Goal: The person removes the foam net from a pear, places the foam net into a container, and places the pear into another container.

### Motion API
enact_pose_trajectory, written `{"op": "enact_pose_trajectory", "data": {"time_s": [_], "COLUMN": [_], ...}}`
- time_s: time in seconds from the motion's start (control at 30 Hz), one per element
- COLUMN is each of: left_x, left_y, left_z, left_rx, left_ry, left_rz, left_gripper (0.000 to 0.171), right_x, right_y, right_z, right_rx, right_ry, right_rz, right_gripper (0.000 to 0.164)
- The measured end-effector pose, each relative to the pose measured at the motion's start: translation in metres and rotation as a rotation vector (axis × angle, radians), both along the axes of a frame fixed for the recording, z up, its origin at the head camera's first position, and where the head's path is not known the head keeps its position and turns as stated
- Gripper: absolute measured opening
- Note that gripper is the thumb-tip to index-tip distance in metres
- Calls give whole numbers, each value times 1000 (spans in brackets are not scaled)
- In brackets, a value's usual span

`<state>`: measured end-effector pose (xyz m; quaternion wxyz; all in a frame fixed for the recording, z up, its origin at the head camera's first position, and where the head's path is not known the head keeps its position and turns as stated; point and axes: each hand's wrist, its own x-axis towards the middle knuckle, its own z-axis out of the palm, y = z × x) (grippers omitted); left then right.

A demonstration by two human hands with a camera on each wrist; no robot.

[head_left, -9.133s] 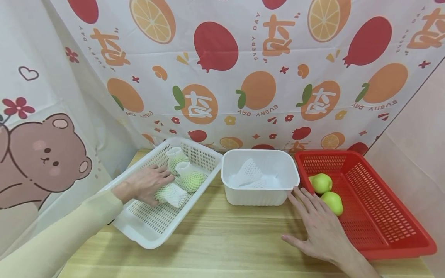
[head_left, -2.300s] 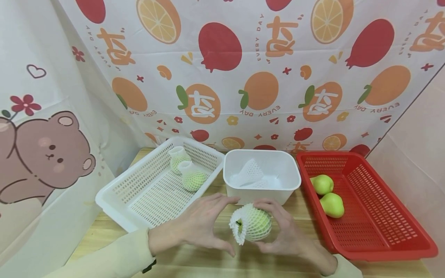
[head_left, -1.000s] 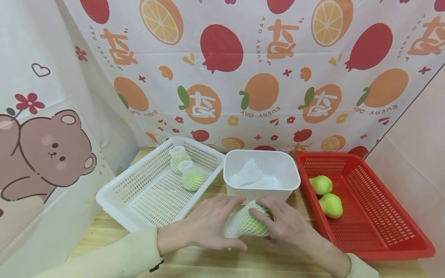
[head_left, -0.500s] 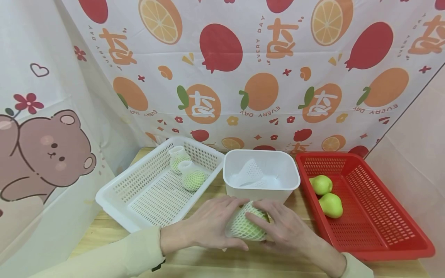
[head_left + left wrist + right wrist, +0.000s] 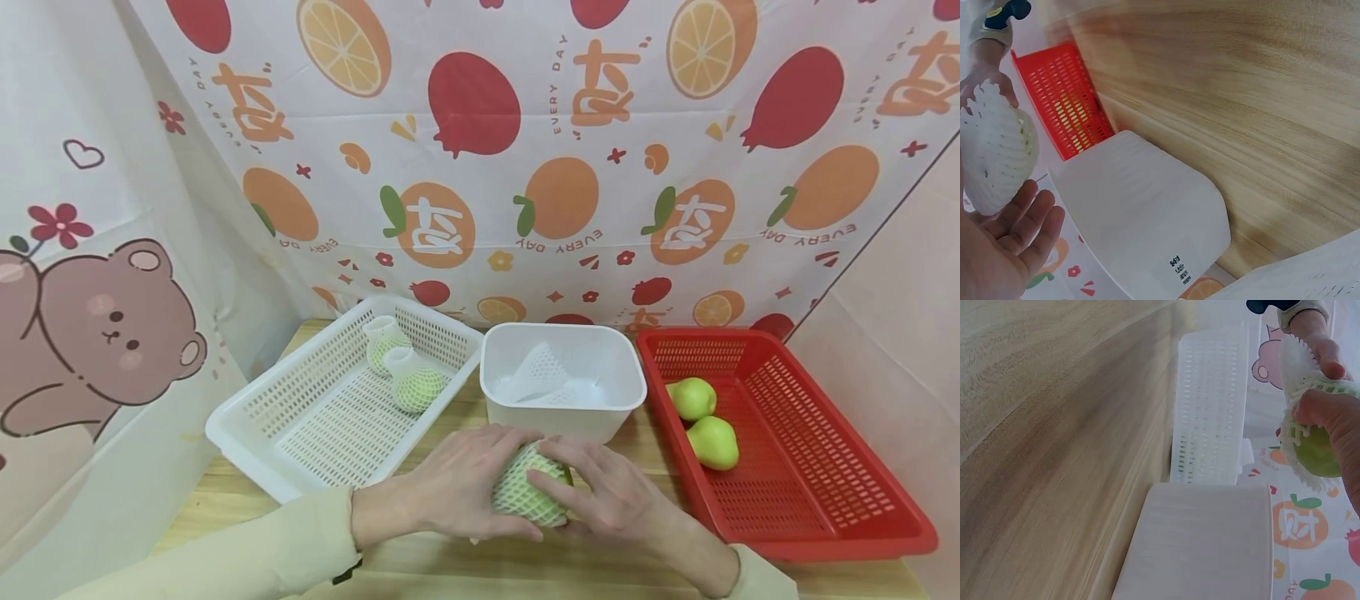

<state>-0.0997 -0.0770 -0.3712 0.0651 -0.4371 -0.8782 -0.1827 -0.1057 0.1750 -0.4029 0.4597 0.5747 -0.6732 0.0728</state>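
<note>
Both hands hold one green pear in a white foam net above the table, in front of the white tub. My left hand curls round the net's left end, thumb below and fingers above. In the left wrist view, the foam net lies against its fingers. From the right, my right hand grips the pear through the net. The right wrist view shows bare green pear skin at the net's end, with the thumb pressing on the foam.
The white basket at left holds two netted pears. Loose foam net lies in the white tub in the middle. Two bare pears sit in the red basket at right. A printed cloth hangs behind.
Since the first frame, a netted pear has left the white basket and come between both hands. Over the last second it shifted slightly left, and the net's left end became bunched under the left hand.
</note>
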Motion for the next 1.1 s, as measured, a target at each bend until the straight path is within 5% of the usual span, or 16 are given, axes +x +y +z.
{"op": "enact_pose_trajectory", "data": {"time_s": [0.3, 0.67, 1.1], "left_x": [1, -1, -2], "left_y": [0, -5, -6], "left_z": [-2, -4, -8], "left_rx": [-6, 73, 110], "left_ry": [46, 13, 79], "left_rz": [8, 42, 37], "left_gripper": [81, 83, 90], "right_x": [-1, 12, 19], "right_y": [-2, 11, 8], "right_z": [-2, 7, 18], "right_rx": [27, -24, -173], "right_ry": [25, -307, -532], "right_rz": [34, 24, 11], "right_gripper": [37, 63, 48]}}
